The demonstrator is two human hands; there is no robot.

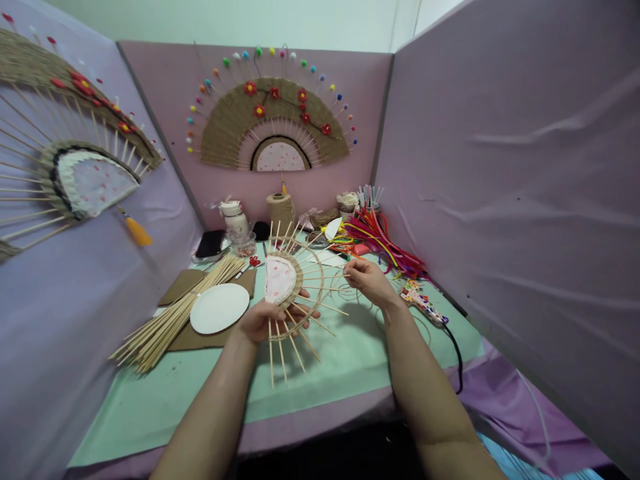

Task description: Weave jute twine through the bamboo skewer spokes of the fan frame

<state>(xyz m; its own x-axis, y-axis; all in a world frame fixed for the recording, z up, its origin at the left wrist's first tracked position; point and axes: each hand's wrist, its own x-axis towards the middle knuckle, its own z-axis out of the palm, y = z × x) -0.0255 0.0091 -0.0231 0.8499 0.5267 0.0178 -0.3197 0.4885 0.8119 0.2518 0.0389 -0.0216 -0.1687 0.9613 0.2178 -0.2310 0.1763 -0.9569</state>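
Note:
My left hand (273, 319) grips a small unfinished fan (281, 279) above the table, thumb on its front and fingers behind it. The fan has a white half-round centre with pink spots, a woven twine band, and thin wooden sticks spreading out to the right and down. A looser ring of twine runs across the sticks farther out. To the right of the stick tips, my right hand (367, 279) is closed in a pinch on a thin strand of twine. Loose loops of twine (345, 291) lie on the table below that hand.
A bundle of wooden sticks (175, 317) and a white oval card (220, 309) rest on cardboard at the left. A glue gun (423, 303) with a black cord lies right, near coloured pipe cleaners (387, 243). A twine spool (281, 212) and white bottle (234, 219) stand behind. Finished fans (225, 127) hang on the partitions.

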